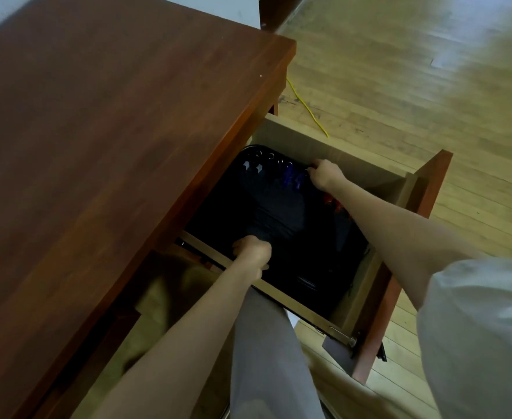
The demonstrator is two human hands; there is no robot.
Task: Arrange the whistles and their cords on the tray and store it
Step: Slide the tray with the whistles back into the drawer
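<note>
Reddish-brown desk (112,131) fills the left of the view. One drawer (339,152) pulled out to the right: pale wood walls, reddish front panel (430,189), metal slide rail (342,337) on its near side. The desk top overhangs the drawer's left part and hides whatever lies under it. Wood plank floor (399,71) beyond, with a yellow cable (306,107) trailing across it near the desk corner.

Black tray (245,149) sits down inside the drawer, taking up most of its floor. The interior is very dark.

Left hand (251,247) reaches over the near drawer wall, fingers curled over the tray's near edge. Right hand (324,173) is at the far side, fingers curled on the tray rim just beside the far drawer wall. The right forearm crosses above the tray's right part and covers some of the load. A pale sleeve (475,328) is at lower right and a trouser leg (266,358) below the drawer.

On the tray, a row of small metal rings (271,155) runs along the far rim. Below them are pale whistles (259,167), then blue whistles (288,173), with red whistles (330,201) further right, partly under the forearm. Dark cords (272,204) run toward the near edge, hard to tell from the tray. Any marking on the whistles is too small and dim to read.
</note>
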